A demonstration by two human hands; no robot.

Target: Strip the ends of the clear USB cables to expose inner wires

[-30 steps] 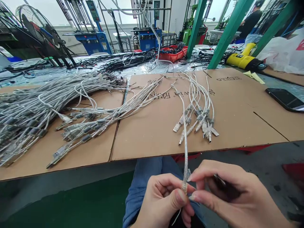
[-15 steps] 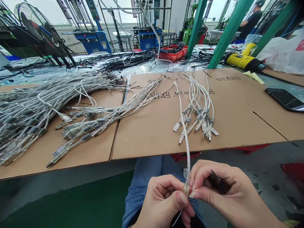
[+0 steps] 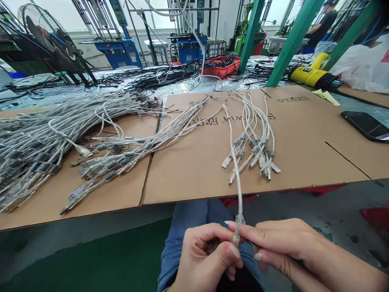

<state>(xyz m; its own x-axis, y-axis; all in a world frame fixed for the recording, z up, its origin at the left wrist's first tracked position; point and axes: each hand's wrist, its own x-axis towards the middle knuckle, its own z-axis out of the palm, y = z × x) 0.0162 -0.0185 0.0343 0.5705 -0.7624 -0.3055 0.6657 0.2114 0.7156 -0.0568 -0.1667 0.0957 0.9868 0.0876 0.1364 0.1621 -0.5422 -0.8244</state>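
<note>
Translucent silver-white, the single cable ran from the brown cardboard sheeting on the desk, over its near edge and down to my two hands above the blue-trousered lap. I had the left hand on its lower end, the grip clamped with thumb and forefinger around the yellowish collar. On the right hand the forefinger reached across at the cable, just above that collar, and the thumb tip stood apart below it. A small dark sliver showed beneath those fingers, mostly hidden, and I could not tell whether the right grip was closed on it.

Ahead of my hands, beside the cable's upper stretch and to its right, lay a small bunch of pale cables with metal USB plugs. A larger heap of clear-jacketed cables with grey cylinders covered the left part of the cardboard. Near the right edge of my view I saw a black smartphone, and beyond it a yellow-and-black heat gun. Behind the cardboard, a red plastic tray held black cables.
</note>
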